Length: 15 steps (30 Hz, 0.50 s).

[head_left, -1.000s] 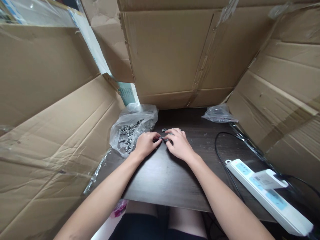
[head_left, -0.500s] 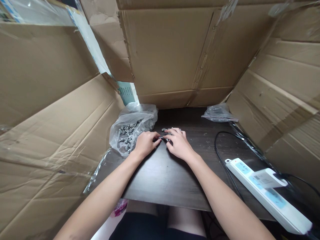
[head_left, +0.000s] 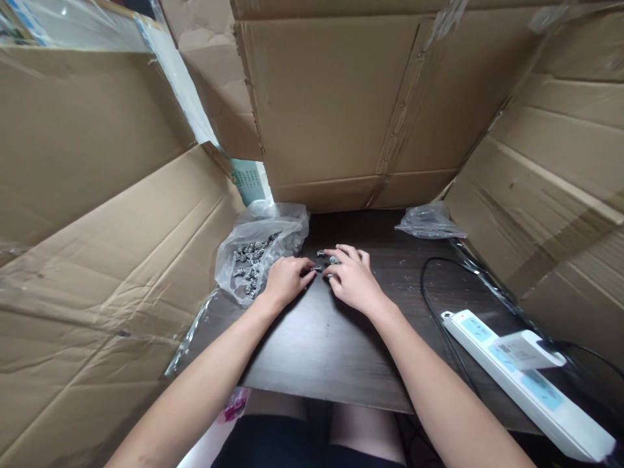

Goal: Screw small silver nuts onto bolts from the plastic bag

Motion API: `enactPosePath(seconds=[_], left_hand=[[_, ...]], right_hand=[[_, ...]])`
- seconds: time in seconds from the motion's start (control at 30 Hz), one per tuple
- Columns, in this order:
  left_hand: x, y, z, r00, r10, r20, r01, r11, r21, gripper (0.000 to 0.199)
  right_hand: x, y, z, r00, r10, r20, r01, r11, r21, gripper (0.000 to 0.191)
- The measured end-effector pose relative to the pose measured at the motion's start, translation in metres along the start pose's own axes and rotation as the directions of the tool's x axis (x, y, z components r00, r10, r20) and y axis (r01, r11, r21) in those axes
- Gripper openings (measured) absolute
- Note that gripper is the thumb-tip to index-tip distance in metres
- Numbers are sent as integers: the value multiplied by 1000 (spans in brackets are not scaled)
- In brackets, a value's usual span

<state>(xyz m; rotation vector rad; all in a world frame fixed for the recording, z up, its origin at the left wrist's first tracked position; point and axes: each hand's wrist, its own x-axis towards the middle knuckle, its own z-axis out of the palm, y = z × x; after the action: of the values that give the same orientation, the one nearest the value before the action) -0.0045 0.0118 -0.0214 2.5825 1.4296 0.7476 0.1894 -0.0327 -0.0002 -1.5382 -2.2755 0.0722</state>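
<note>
My left hand (head_left: 286,281) pinches a small, dark, shiny metal fitting (head_left: 317,268) between thumb and fingertips, just above the table. Its far end sticks out toward my right hand. The exact kind is too small to make out. Close by on the right, my right hand (head_left: 355,279) has its fingers bent and apart, a short gap from the fitting's tip. Beneath and beside those fingers lie a few more small metal pieces (head_left: 320,253), partly covered by the hand. Left of my left hand, a clear plastic bag (head_left: 287,221) lies open with several similar metal fittings (head_left: 253,253) inside.
Cardboard walls (head_left: 331,97) surround the dark table (head_left: 322,344) at the back and sides. A folded clear plastic bag (head_left: 429,222) lies at the back right. A white power strip (head_left: 526,383) with a plug and black cable (head_left: 423,286) runs along the right edge.
My right fingers have drawn slightly right, away from the fitting's tip, and spread a little. My left hand stays in place with the fitting.
</note>
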Motion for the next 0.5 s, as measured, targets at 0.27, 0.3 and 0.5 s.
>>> enactPosePath(seconds=[0.27, 0.3, 0.5], left_hand=[[0, 4, -4, 998, -45, 38, 46, 998, -34, 15], [0, 4, -4, 998, -46, 37, 47, 998, -36, 15], [1, 1, -1, 999, -40, 25, 42, 997, -63, 10]], right_hand=[[2, -3, 10, 990, 90, 112, -90, 996, -1, 58], [1, -3, 10, 989, 85, 123, -84, 996, -13, 55], [-1, -1, 0, 998, 40, 45, -41, 999, 7, 27]])
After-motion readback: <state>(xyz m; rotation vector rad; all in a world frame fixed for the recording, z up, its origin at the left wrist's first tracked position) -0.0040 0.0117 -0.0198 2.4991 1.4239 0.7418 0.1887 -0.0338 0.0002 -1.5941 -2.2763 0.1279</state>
